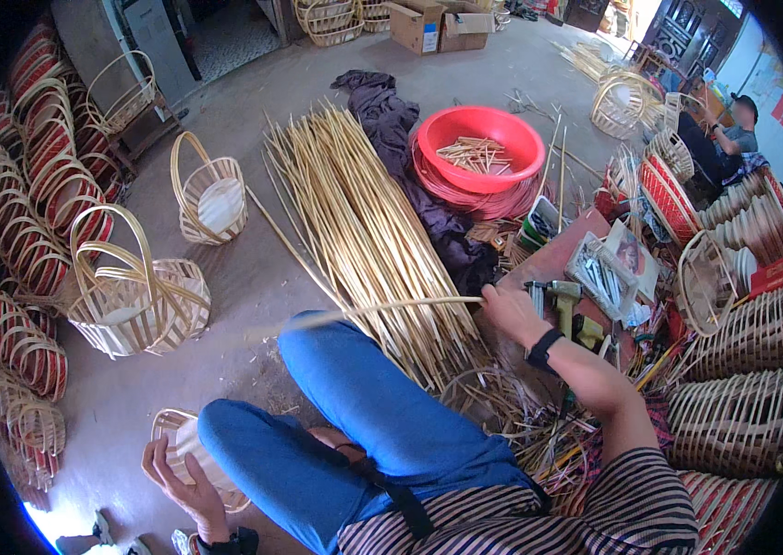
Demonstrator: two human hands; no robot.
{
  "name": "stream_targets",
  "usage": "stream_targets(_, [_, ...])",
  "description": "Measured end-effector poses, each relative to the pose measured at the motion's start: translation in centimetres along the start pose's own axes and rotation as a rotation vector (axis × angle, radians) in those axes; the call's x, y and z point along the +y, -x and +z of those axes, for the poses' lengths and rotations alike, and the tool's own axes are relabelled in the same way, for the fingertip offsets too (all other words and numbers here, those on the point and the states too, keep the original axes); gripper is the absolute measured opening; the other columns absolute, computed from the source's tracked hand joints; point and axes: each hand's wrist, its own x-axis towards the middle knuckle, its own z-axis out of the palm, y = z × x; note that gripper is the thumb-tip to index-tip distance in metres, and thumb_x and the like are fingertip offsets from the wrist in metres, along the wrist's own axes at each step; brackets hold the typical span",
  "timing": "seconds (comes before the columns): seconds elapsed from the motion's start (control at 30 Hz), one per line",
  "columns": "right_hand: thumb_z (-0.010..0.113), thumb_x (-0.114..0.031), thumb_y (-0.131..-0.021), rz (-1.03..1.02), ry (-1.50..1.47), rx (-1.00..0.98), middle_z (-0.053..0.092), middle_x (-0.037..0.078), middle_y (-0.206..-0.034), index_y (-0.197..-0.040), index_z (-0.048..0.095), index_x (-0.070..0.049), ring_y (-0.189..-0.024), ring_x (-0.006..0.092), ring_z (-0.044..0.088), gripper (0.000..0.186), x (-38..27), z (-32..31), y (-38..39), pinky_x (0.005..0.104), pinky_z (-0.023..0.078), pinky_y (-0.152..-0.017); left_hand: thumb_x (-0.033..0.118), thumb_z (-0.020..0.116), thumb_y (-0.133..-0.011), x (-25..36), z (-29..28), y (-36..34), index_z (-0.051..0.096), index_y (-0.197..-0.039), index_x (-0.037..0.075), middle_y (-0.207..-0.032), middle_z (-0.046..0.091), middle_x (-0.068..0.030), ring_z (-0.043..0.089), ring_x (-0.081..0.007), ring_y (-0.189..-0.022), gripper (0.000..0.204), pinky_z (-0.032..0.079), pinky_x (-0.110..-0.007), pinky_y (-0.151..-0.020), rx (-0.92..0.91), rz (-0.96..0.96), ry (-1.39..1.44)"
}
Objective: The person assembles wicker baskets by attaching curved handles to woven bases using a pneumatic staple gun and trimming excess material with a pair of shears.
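Head cam: R hand (pixel 510 310) gripped 1 long thin tan cane rod (pixel 401 304) by its end, approx. level, above 1 big pile of straw-coloured cane rods (pixel 364 213), too many to count. Rod's far end blurred. L hand (pixel 186 486) empty, fingers spread, by 1 pale woven-wood basket (pixel 186 433). Beyond: 1 round red plastic basin (pixel 528 163) w/ short tan sticks (pixel 477 154), 2 brown cardboard boxes (pixel 415 30) at back.

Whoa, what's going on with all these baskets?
A person's right hand grips a long cane that stretches leftward. Their open left hand is by a small basket; I can't tell whether it touches. A bundle of canes lies on the floor, and stacked baskets stand at the left.
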Motion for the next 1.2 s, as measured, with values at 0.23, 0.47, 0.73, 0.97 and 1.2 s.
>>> stream_targets(0.23, [0.040, -0.019, -0.082, 0.377, -0.277, -0.046, 0.050, 0.019, -0.056, -0.076, 0.040, -0.002, -0.051, 0.0338, 0.051, 0.018, 0.3, 2.2, 5.0, 0.0432, 0.038, -0.045, 0.017, 0.041, -0.085, -3.5, 1.1, 2.9, 0.049, -0.087, 0.002, -0.054, 0.047, -0.0034, 0.041, -0.0077, -0.036, 0.017, 0.031, -0.017, -0.033, -0.480, -0.744, 0.695])
stream_targets(0.47, [0.034, -0.020, -0.083, 0.823, -0.989, 0.124, 0.048, 0.010, -0.052, -0.069, 0.042, -0.002, -0.038, 0.0190, 0.045, 0.024, 1.6, 2.5, 3.8, 0.0305, 0.034, -0.035, 0.022, 0.041, -0.085, -4.3, 1.2, 3.6, 0.051, -0.079, 0.000, -0.046, 0.046, -0.0046, 0.034, -0.0061, -0.028, 0.025, 0.024, -0.017, -0.027, -0.563, -0.790, 0.713])
stream_targets(0.73, [0.038, -0.023, -0.082, 0.960, -1.059, 0.122, 0.050, 0.007, -0.055, -0.070, 0.048, -0.001, -0.039, 0.0160, 0.046, 0.026, 12.5, 5.1, 2.3, 0.0287, 0.034, -0.032, 0.025, 0.035, -0.087, -3.0, 0.1, 2.4, 0.052, -0.081, -0.002, -0.043, 0.047, -0.0066, 0.032, -0.0069, -0.026, 0.033, 0.024, -0.018, -0.026, -0.716, -0.929, 0.657])
stream_targets(0.97, [0.053, -0.026, -0.076, 0.783, -0.500, 0.494, 0.056, 0.019, -0.074, -0.078, 0.052, 0.005, -0.067, 0.0298, 0.055, 0.030, 13.1, 0.5, -3.0, 0.0364, 0.043, -0.061, 0.027, 0.034, -0.088, -2.6, -0.4, 2.3, 0.051, -0.080, -0.001, -0.041, 0.045, -0.0059, 0.032, -0.0078, -0.024, 0.034, 0.025, -0.019, -0.024, -0.758, -0.872, 0.612])
stream_targets(1.2, [0.053, -0.020, -0.074, 0.368, -0.456, 0.099, 0.056, 0.020, -0.080, -0.084, 0.053, 0.004, -0.076, 0.0327, 0.054, 0.026, 1.6, 3.6, -2.4, 0.0374, 0.042, -0.069, 0.025, 0.033, -0.088, -1.7, -0.6, 2.3, 0.053, -0.080, -0.003, -0.043, 0.048, -0.0066, 0.035, -0.0072, -0.026, 0.035, 0.026, -0.017, -0.026, -0.730, -0.916, 0.626])
